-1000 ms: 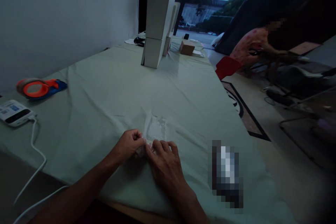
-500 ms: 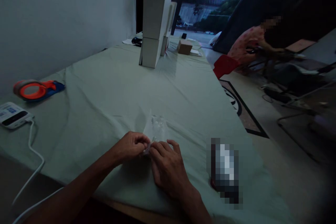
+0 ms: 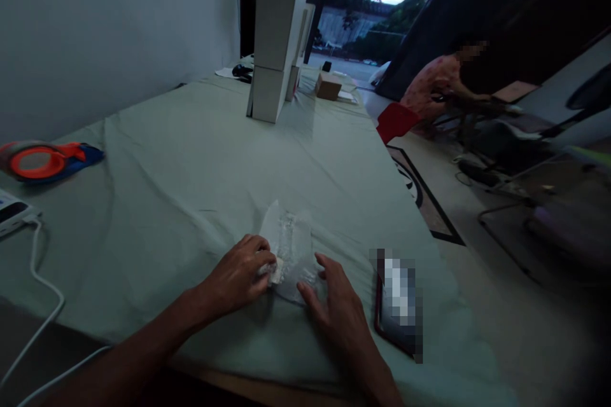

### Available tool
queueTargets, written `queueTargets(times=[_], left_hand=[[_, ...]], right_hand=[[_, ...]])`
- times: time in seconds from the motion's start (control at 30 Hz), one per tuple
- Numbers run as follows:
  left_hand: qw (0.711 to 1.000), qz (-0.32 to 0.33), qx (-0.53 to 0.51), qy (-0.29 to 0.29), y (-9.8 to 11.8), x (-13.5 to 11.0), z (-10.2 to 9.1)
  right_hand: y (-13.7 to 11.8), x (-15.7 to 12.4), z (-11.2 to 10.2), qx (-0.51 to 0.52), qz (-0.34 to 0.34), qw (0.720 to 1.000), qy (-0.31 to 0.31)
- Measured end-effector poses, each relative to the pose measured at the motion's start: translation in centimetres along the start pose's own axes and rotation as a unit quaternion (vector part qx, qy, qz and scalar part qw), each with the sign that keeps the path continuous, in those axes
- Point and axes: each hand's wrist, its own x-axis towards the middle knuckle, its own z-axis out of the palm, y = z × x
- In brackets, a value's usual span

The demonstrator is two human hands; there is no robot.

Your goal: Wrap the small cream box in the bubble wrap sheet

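Observation:
A sheet of clear, bubbly plastic wrap (image 3: pixel 296 241) lies on the green cloth near the table's front edge. At its left side, my left hand (image 3: pixel 243 273) is closed, with thumb and fingers around a small whitish piece (image 3: pixel 277 271); what kind of thing it is I cannot make out. My right hand (image 3: pixel 341 305) rests at the right side of the wrap, its thumb and fingers apart, touching or just over the plastic. A phone (image 3: pixel 398 311), partly blurred, lies to the right of that hand.
An orange and blue tape dispenser (image 3: pixel 52 161) and a white device (image 3: pixel 14 213) with a white cable lie at left. Tall white boxes (image 3: pixel 272 51) and a small brown box (image 3: pixel 328 86) stand farther back. Beyond the table a person (image 3: pixel 434 86) sits on a red chair (image 3: pixel 397 121).
My hands have moved apart; the right one has opened and shifted right. More of the plastic wrap and the whitish piece now show. The whole view has shifted slightly.

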Motion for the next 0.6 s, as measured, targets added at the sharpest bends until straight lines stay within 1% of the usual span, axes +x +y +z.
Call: queueTargets(times=[0.1, 0.2, 0.27, 0.4, 0.6], left_hand=[[1.000, -0.004, -0.017, -0.005, 0.3, -0.2, 0.1], [1.000, -0.013, -0.013, -0.009, 0.6, -0.4, 0.3], [1.000, -0.017, -0.007, -0.011, 0.7, -0.5, 0.5], [0.999, -0.012, 0.022, -0.022, 0.6, -0.6, 0.8], [0.995, 0.016, 0.089, -0.049, 1.0, -0.2, 0.6]], right_hand=[[0.0, -0.4, 0.4, 0.026, 0.074, 0.997, -0.010], [-0.5, 0.2, 0.8, 0.037, 0.115, 0.992, -0.023], [-1.0, 0.8, 1.1, 0.033, 0.121, 0.992, -0.022], [-1.8, 1.6, 2.0, 0.044, 0.109, 0.993, -0.021], [-2.2, 1.8, 2.9, 0.047, 0.109, 0.992, -0.033]])
